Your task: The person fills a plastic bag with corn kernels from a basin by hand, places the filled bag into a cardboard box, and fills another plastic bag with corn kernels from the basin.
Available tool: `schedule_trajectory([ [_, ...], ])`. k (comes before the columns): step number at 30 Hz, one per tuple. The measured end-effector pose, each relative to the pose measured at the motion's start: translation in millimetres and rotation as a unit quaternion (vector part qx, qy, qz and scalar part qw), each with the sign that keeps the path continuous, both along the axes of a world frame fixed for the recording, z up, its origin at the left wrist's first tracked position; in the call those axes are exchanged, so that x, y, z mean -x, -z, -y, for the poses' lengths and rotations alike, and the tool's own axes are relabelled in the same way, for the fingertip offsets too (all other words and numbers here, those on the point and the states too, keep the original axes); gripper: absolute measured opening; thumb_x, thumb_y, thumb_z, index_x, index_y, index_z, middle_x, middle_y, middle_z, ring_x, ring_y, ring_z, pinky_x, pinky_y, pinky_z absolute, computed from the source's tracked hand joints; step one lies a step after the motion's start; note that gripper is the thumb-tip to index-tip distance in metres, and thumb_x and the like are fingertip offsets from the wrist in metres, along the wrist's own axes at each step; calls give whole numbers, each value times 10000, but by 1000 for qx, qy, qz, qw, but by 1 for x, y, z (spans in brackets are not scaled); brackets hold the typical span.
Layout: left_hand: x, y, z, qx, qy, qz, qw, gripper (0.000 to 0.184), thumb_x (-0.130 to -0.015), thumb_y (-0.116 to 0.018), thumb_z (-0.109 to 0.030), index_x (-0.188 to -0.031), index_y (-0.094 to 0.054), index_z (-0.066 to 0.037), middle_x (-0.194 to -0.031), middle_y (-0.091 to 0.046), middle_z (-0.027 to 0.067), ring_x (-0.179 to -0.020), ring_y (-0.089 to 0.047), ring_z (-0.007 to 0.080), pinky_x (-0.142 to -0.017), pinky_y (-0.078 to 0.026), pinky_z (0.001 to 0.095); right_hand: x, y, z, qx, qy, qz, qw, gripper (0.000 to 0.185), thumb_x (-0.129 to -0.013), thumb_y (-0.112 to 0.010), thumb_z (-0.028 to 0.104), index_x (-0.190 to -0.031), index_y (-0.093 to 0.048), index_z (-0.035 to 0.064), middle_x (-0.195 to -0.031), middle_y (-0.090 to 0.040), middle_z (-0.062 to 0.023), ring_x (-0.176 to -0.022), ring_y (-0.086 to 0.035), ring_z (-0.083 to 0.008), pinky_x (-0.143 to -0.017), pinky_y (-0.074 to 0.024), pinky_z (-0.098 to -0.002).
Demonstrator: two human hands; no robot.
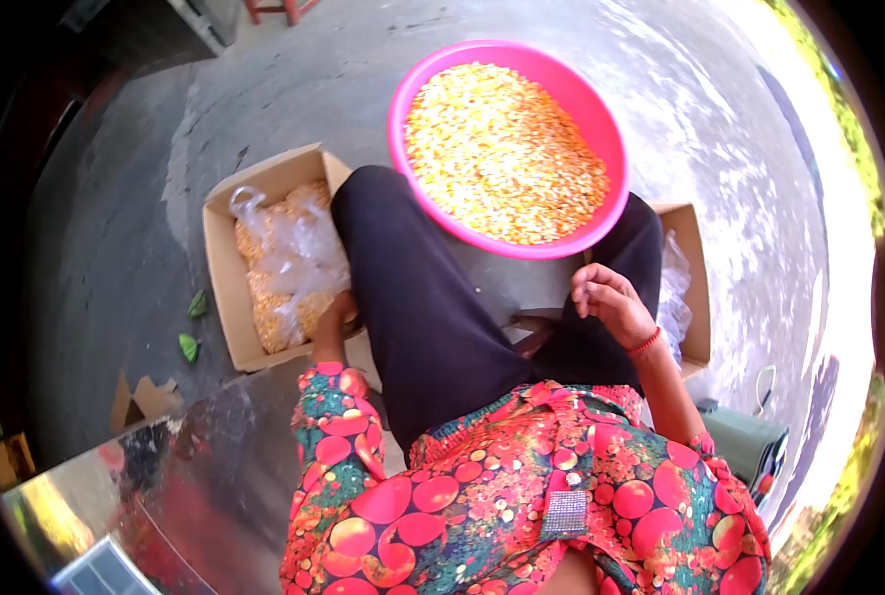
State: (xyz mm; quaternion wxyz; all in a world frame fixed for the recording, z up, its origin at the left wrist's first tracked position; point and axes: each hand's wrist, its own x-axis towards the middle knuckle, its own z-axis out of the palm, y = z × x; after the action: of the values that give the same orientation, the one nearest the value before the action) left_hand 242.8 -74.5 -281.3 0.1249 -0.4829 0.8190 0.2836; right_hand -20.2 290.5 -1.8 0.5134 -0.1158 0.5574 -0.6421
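A pink basin (pixel 608 129) full of yellow-orange corn kernels (pixel 502 149) stands in front of my knees. My right hand (pixel 606 297) is raised over my right thigh, just below the basin's rim, with its fingers curled together; whether anything small is between them cannot be made out. My left hand (pixel 337 315) hangs at the near right corner of the left cardboard box (pixel 220 288), beside my left leg, and its fingers are mostly hidden. That box holds corn kernels (pixel 269 322) with a clear plastic bag (pixel 298 243) lying on them.
Another cardboard box (pixel 698 288) with clear plastic (pixel 673 288) stands right of my right leg. Behind it is a grey-green object (pixel 745 441). Green leaves (pixel 188 347) and a torn cardboard piece (pixel 145 399) lie at the left. Red stool legs (pixel 282 12) show at the top.
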Motion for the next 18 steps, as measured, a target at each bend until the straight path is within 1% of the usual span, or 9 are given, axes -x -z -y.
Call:
schedule_trajectory([
  [4, 15, -17, 13, 5, -24, 13, 1000, 280, -816, -558, -236, -927, -630, 12, -856, -662, 181, -816, -649, 307, -720, -507, 395, 7, -8, -8, -2, 20, -17, 1000, 157, -911, -538, 156, -1019, -578, 49, -848, -608, 1, -726, -566, -62, -680, -463, -197],
  [6, 24, -24, 21, 12, -39, -3, 999, 277, -824, -552, -232, -938, -628, 9, -865, -661, 177, -816, -648, 301, -719, -508, 391, 13, -13, -18, 1, 20, -33, 999, 154, -916, -533, 158, -1019, -580, 55, -851, -605, 8, -725, -567, -55, -687, -466, -196],
  [10, 44, -37, 34, 3, -42, -38, 998, 272, -840, -538, -224, -961, -624, 4, -883, -658, 168, -818, -646, 290, -716, -510, 383, 41, -18, -48, -2, 69, -74, 995, 164, -918, -526, 168, -1037, -577, 68, -860, -610, 5, -721, -571, -50, -692, -471, -197],
  [13, 54, -36, 30, -11, -21, -37, 999, 269, -852, -528, -218, -979, -621, 0, -897, -657, 162, -819, -644, 281, -715, -511, 378, 76, -16, -74, -6, 135, -117, 984, 147, -917, -526, 167, -1008, -590, 71, -843, -607, 9, -720, -571, -47, -676, -471, -194],
  [15, 54, -43, 25, -25, -14, -39, 999, 267, -860, -522, -214, -990, -619, -2, -906, -655, 158, -820, -643, 276, -713, -512, 374, 93, -16, -94, -35, 186, -152, 970, 145, -912, -542, 177, -998, -595, 73, -831, -607, 12, -711, -569, -49, -656, -470, -188],
  [18, 56, -41, 23, -50, -14, -44, 998, 265, -871, -512, -208, -1008, -617, -6, -920, -653, 151, -822, -642, 267, -711, -513, 368, 117, -1, -140, -98, 243, -149, 954, 140, -904, -551, 170, -992, -601, 74, -832, -612, 2, -715, -581, -60, -631, -479, -196],
])
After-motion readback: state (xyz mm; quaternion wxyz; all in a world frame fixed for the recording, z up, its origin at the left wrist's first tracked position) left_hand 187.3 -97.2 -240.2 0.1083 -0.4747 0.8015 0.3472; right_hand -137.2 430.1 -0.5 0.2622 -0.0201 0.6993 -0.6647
